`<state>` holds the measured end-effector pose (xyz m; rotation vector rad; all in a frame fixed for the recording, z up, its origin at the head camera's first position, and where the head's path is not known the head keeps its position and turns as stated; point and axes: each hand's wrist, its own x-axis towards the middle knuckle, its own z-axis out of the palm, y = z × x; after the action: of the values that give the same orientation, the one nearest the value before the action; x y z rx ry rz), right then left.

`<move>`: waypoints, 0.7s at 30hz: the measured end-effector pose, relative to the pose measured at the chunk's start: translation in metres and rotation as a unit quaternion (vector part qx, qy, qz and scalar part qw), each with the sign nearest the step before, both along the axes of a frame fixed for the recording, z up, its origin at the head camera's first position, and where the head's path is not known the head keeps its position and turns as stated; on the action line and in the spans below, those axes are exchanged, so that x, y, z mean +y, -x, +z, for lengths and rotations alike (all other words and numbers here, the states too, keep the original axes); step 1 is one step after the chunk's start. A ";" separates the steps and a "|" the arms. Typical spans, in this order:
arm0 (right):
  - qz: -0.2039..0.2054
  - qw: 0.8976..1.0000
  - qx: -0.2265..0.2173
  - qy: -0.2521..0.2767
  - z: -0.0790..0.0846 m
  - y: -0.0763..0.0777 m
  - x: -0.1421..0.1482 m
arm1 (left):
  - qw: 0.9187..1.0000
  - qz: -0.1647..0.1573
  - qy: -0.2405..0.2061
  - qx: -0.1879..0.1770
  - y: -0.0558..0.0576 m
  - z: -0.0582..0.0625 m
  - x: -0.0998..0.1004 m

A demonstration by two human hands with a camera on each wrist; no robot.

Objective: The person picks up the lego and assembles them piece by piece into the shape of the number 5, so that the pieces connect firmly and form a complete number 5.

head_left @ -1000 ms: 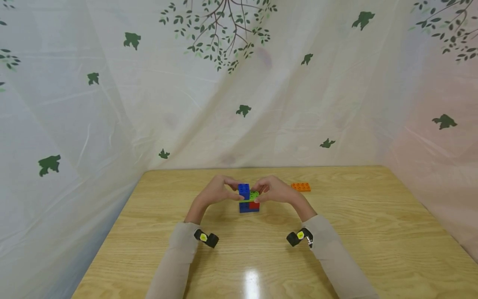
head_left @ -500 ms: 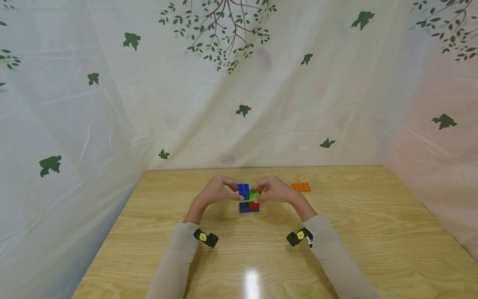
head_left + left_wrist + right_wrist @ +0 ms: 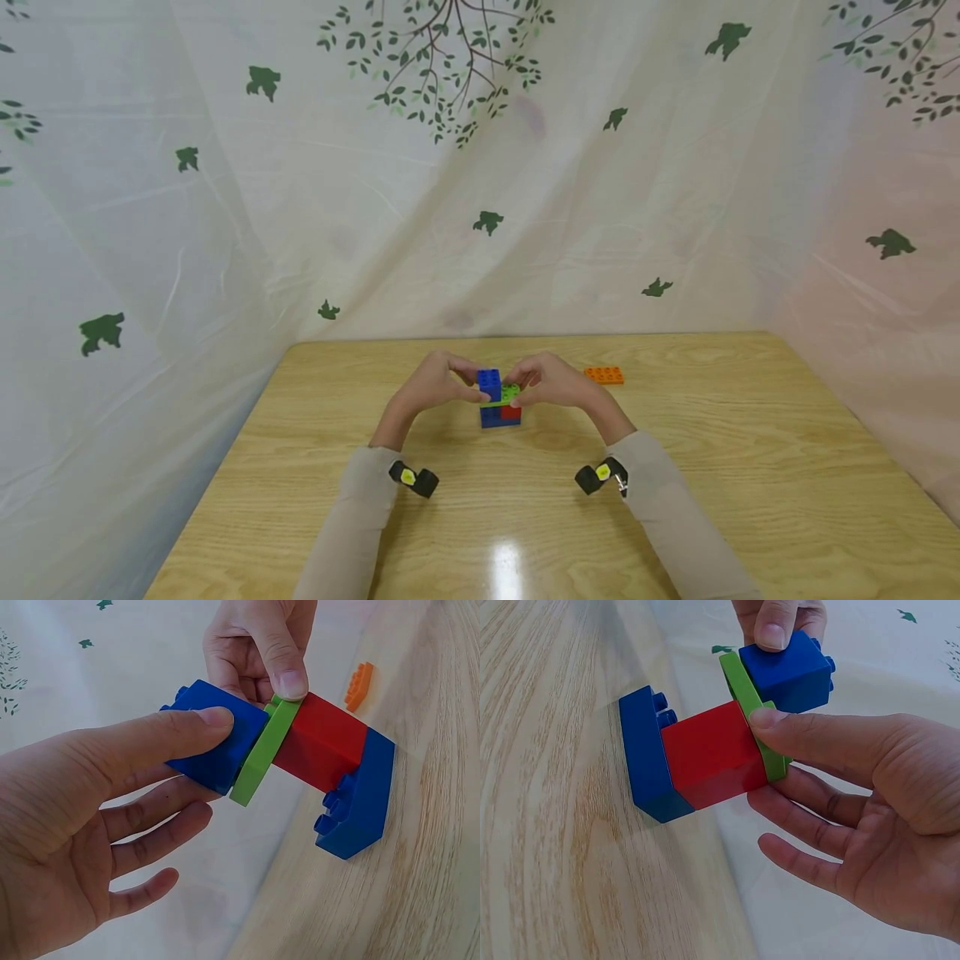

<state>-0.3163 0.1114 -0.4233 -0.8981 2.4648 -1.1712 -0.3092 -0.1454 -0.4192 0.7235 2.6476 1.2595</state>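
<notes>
A small stack of toy building bricks stands on the table between both hands. At its bottom lies a blue brick [image 3: 367, 802] with bare studs on one half. A red brick [image 3: 326, 742] sits on the other half. Across the top of the red one runs a thin green plate [image 3: 262, 754], overhanging the bare studs. My left hand [image 3: 437, 385] pinches the upper blue brick [image 3: 489, 381] on the overhanging end of this plate, thumb flat on its side. My right hand [image 3: 557, 382] grips the green plate's other end, thumb at its edge by the red brick.
An orange studded plate [image 3: 603, 376] lies on the wooden table [image 3: 480, 517], beyond my right wrist. A pale curtain [image 3: 420, 250] printed with leaves and birds hangs behind the table's far edge.
</notes>
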 end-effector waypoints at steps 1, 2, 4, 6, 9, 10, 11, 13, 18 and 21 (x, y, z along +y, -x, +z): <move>0.000 1.000 -0.001 0.001 0.000 0.000 0.000 | 1.000 0.001 0.000 0.001 0.000 0.000 0.000; 0.000 1.000 -0.002 0.003 0.000 0.000 0.000 | 1.000 0.001 0.001 0.002 -0.001 0.001 0.000; -0.001 1.000 -0.004 0.004 0.000 0.000 0.000 | 1.000 0.003 0.002 0.003 -0.001 0.001 0.000; 0.000 1.000 -0.006 0.007 0.000 0.000 0.000 | 1.000 0.004 0.002 0.003 -0.002 0.001 0.001; 0.001 1.000 -0.008 0.011 0.000 0.000 0.000 | 1.000 0.005 0.002 0.001 -0.001 0.001 0.001; 0.002 1.000 -0.008 0.012 0.000 0.000 0.000 | 1.000 0.005 0.001 0.000 -0.001 0.001 0.001; 0.002 1.000 -0.008 0.012 0.000 0.000 0.000 | 1.000 0.005 0.000 -0.001 -0.001 0.001 0.001; 0.001 1.000 -0.008 0.013 0.000 0.000 0.000 | 1.000 0.005 -0.002 -0.003 -0.001 0.000 0.001; -0.001 1.000 -0.007 0.014 0.001 -0.001 0.000 | 1.000 -0.009 -0.008 0.003 0.000 0.000 0.001; -0.003 1.000 -0.007 0.015 0.001 -0.002 0.000 | 1.000 -0.017 -0.006 0.007 -0.001 0.001 0.002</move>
<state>-0.3148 0.1117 -0.4219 -0.8892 2.4468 -1.2157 -0.3084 -0.1438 -0.4180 0.7781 2.6297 1.2673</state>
